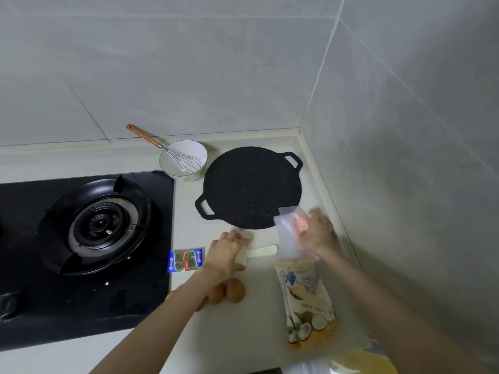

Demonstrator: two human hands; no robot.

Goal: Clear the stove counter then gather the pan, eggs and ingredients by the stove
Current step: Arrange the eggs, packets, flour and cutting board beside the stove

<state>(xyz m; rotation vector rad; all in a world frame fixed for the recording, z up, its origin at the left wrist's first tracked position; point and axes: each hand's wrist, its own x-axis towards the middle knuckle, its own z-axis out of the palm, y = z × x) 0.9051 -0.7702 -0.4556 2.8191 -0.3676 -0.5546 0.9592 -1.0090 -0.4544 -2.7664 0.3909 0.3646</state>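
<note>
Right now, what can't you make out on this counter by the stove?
Head view:
- Eggs: left forearm covers some; count unclear.
- Translucent packet in the right hand: motion blur, label unreadable.
- Cream utensil: left hand hides its head and whether the fingers grip it.
- Coconut bag: print too small.
- Stove: cut off at the left edge.

Counts:
- 1 black pan with 2 loop handles
- 1 white bowl
- 1 whisk
- 2 brown eggs in plain view, possible 3rd half hidden
- 2 butter packets
- 1 coconut-print bag
- 1 clear pouch
- 1 cream paddle
- 1 burner
</note>
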